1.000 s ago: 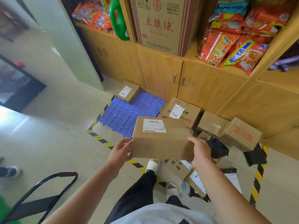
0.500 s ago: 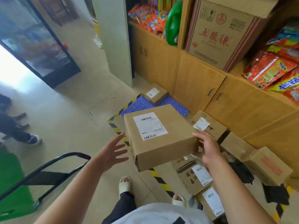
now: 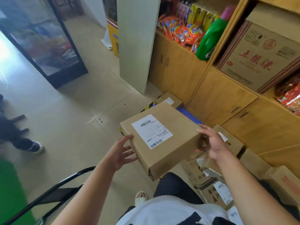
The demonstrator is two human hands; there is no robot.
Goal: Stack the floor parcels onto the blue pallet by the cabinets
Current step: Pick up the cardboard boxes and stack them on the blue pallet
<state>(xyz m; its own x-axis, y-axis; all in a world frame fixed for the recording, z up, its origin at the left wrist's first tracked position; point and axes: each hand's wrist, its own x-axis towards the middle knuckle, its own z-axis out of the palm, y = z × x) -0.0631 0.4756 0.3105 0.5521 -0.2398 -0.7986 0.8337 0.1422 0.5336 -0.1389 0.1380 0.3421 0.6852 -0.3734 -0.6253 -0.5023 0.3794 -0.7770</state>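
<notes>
I hold a flat brown parcel [image 3: 159, 140] with a white shipping label in the air in front of me. My left hand [image 3: 121, 151] touches its left side with straight fingers. My right hand [image 3: 212, 143] presses against its right edge with the fingers spread. Beyond the parcel a strip of the blue pallet [image 3: 189, 114] shows in front of the wooden cabinets [image 3: 215, 98]. A small parcel [image 3: 168, 99] lies at the pallet's far corner. Several more parcels lie on the floor to my right, one by the cabinet [image 3: 230, 140] and one by my leg [image 3: 215, 190].
A pale pillar [image 3: 136, 43] stands left of the cabinets. A glass-door fridge [image 3: 42, 39] is at far left. Another person's legs [image 3: 21, 140] are at the left edge. A black metal frame [image 3: 55, 194] sits at bottom left. Yellow-black tape [image 3: 150, 105] borders the pallet.
My view swung left and up. The parcel turned so its label faces up. My left hand came off it half a second ago and now touches its left side again.
</notes>
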